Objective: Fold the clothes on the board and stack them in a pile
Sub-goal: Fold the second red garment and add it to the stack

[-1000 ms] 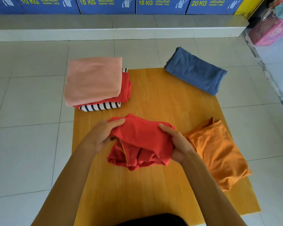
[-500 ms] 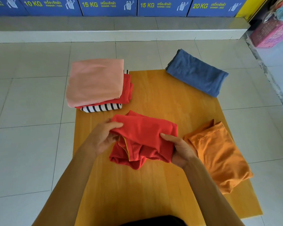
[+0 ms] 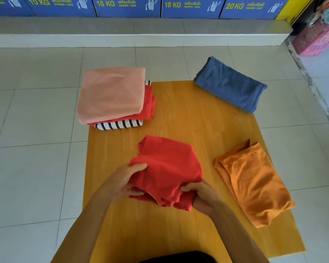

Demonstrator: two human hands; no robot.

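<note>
Red cloth point(image 3: 167, 168), half folded, is pinched at its near edge by the left hand point(image 3: 122, 184) and right hand point(image 3: 204, 196) over the middle of the yellow board point(image 3: 188, 114); the fingers underneath are hidden. Beside it lies an orange garment point(image 3: 254, 186), and at the far-left corner a pile point(image 3: 112, 95) whose lower layers show only as edges.

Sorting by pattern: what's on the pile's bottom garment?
Black and white stripes on the bottom garment, head view.
</note>
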